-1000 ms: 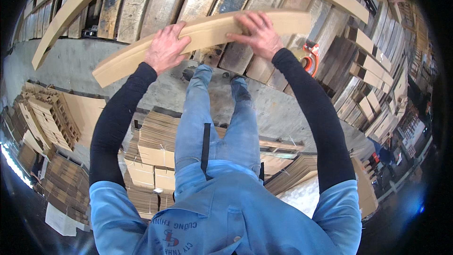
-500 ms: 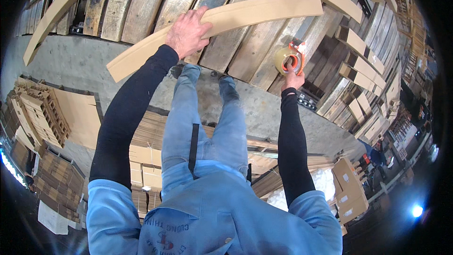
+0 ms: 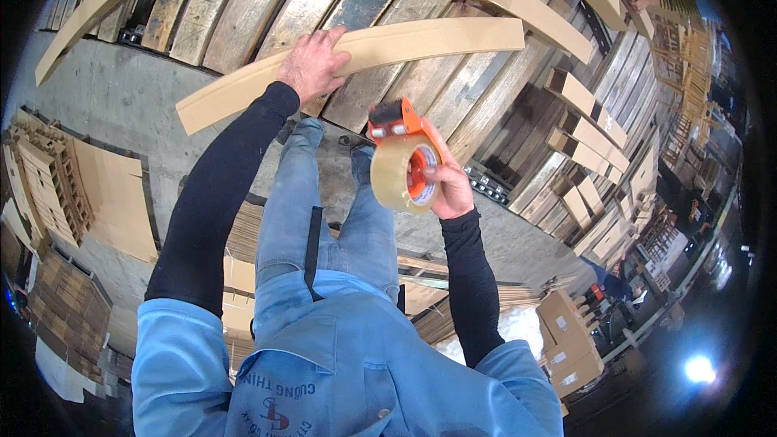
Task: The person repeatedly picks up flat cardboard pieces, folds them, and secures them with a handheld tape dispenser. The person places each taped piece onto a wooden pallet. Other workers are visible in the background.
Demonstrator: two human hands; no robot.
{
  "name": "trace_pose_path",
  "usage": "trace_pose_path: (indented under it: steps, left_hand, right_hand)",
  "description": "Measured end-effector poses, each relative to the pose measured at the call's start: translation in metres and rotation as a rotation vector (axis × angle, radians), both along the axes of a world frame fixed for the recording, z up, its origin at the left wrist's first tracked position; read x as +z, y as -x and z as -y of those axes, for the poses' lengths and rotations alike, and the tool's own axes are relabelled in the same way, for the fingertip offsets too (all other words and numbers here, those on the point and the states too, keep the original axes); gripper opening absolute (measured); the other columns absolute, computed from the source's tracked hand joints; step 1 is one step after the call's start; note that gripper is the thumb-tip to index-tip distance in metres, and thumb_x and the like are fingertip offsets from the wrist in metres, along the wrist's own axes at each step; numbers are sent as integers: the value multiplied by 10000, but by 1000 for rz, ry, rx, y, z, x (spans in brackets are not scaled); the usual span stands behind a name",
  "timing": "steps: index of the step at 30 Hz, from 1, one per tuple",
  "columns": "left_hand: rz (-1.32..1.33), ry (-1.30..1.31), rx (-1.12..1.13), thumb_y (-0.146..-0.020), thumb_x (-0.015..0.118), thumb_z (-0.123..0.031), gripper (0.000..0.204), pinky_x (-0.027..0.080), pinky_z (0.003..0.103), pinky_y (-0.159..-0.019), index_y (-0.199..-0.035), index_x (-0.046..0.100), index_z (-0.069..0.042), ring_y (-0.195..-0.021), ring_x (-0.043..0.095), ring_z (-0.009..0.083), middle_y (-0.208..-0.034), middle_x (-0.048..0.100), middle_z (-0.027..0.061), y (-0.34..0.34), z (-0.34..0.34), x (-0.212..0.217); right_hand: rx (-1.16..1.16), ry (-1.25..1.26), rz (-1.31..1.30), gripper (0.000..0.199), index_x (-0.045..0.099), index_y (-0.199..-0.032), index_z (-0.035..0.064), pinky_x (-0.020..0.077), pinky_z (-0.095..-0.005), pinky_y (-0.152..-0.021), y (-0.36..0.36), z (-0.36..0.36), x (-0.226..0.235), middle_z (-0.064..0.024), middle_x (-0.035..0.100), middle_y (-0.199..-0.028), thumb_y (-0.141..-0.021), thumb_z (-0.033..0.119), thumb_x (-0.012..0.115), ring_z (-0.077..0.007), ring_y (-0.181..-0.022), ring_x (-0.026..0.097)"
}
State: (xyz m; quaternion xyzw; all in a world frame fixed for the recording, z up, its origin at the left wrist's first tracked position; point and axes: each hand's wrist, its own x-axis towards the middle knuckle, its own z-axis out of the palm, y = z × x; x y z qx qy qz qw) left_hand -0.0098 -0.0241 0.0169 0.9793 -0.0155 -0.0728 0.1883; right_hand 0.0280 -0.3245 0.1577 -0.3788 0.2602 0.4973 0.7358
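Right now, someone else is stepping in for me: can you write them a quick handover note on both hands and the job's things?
Left hand: flat on the long folded cardboard piece, pinning it on the wooden pallet boards.
Right hand: grip closed on the orange tape dispenser, held up over the knees, clear of the cardboard.
Done: cardboard laid out and steadied, dispenser in hand.
Left: no tape visible on the cardboard yet; taping seems to be the remaining step.
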Motion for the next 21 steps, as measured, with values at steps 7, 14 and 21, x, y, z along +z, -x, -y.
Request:
trace_pose_path:
  steps: [7, 14, 21]
  left_hand:
    - [113, -30, -19, -757, 795, -355, 349, 479, 463, -945, -1007, 685, -137, -1239, 528, 316, -1436, 478, 140, 2, -2, -8]
    - [65, 37, 32, -704, 820, -299, 353, 469, 466, -980, -982, 687, -125, -1220, 544, 312, -1432, 495, 125, -3, 0, -5]
    - [21, 33, 3, -707, 832, -304, 401, 480, 476, -954, -1037, 680, -134, -1205, 550, 308, -1418, 490, 108, -2, 0, 0]
  right_hand:
    - [524, 768, 1641, 555, 664, -1343, 161, 515, -416, -977, -57, -103, 45, -165, 539, -1385, -806, 26, 692, -311, -1164, 603]
    - [1238, 1190, 1612, 426, 719, -1222, 229, 583, -488, -802, -64, -157, -25, -166, 593, -1283, -810, 133, 664, -389, -962, 687]
    - [1230, 1114, 1616, 453, 698, -1247, 243, 593, -495, -737, -53, -127, -31, -204, 564, -1266, -807, 140, 665, -426, -818, 695]
